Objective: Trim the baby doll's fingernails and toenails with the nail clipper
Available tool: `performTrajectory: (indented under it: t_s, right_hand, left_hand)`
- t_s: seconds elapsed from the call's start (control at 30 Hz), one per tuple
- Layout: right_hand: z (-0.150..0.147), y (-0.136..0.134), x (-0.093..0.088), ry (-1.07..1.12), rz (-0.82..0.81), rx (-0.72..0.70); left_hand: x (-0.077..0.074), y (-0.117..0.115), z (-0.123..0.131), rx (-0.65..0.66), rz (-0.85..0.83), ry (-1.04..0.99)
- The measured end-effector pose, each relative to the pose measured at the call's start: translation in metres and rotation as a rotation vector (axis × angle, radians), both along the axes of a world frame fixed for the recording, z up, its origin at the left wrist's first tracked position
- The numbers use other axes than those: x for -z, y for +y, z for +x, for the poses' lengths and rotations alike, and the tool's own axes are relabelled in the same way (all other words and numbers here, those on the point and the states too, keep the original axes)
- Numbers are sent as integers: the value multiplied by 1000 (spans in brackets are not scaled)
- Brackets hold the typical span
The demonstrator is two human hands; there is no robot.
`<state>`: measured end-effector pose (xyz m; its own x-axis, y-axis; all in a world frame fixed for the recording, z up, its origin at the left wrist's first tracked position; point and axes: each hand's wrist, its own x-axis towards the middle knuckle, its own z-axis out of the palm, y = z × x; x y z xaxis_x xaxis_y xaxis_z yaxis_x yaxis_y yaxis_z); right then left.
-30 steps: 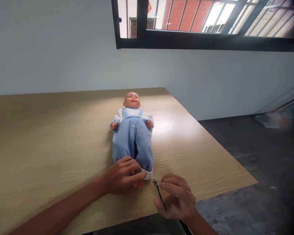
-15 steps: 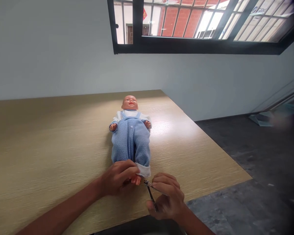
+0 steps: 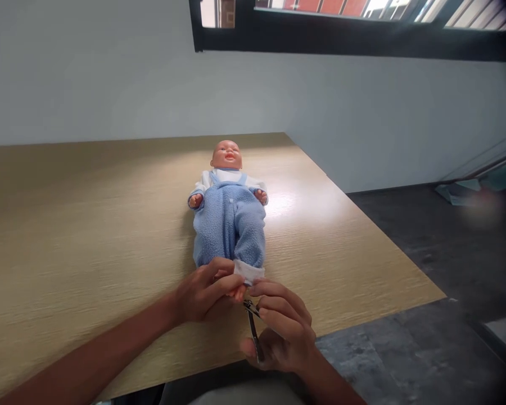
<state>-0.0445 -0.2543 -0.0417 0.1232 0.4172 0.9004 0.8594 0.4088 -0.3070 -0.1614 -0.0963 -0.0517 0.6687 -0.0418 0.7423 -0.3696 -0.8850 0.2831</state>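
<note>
A baby doll (image 3: 231,211) in fluffy blue overalls and a white shirt lies on its back, its head toward the wall. My left hand (image 3: 206,289) grips one of the doll's feet (image 3: 237,292), with the toes poking out past my thumb. A white cuff (image 3: 249,271) shows on the leg beside my fingers. In my right hand (image 3: 284,326) I hold a metal nail clipper (image 3: 253,326), its lever raised. The clipper's head is right by the doll's toes; whether it touches them I cannot tell.
The doll lies on a light wooden table (image 3: 109,225), whose right edge slants down toward me. Behind it stands a pale wall (image 3: 130,84) with a dark-framed window (image 3: 320,34). To the right is a dark grey floor (image 3: 405,236).
My view has tilted down, so doll and table sit higher. My right hand with the nail clipper has moved left and closer to the toes. My left hand keeps hold of the foot.
</note>
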Motion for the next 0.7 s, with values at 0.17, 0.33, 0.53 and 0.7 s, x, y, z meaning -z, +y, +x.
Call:
performTrajectory:
  t_s: [0.17,0.33,0.53,0.7]
  right_hand:
    - [-1,2,1,-54,-3,-40]
    - [0,3,0,-96,-5,-31]
    - [2,4,-1,-162,6,-47]
    - [1,6,2,-179,19,-58]
  left_hand:
    - [1,2,-1,8,8,10]
    - [4,2,0,-8,7,-2]
    - [7,4,0,2,14,-8]
    - [8,5,1,6,10,-39]
